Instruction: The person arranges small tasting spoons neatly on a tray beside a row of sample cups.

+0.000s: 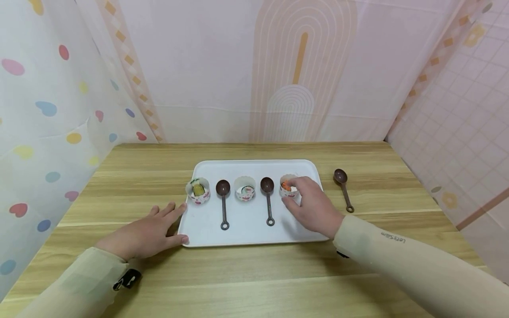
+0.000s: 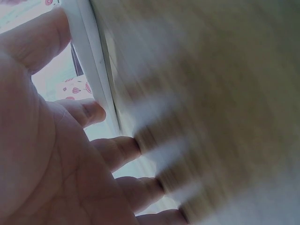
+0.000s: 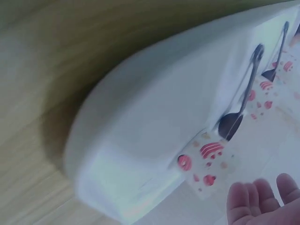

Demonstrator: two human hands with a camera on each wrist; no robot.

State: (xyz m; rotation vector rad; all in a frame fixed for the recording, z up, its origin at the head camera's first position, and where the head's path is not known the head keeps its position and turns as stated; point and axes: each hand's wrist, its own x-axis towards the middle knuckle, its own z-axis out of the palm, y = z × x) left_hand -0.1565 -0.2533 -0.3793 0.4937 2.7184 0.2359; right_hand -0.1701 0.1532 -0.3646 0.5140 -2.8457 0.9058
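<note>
My left hand lies with fingers spread at the left edge of a white tray, fingertips and thumb at its rim. On the right, my right hand reaches over the tray, thumb and forefinger spread beside a patterned paper cup. Inside that cup is a small orange piece, partly hidden by the fingers. A middle paper cup holds a pale round piece with pink and green. The left paper cup contains a green and yellow piece.
Between the cups lie two brown measuring spoons, a left spoon and a right spoon, handles toward me. A third brown spoon rests on the wooden table right of the tray. Patterned curtains enclose the table.
</note>
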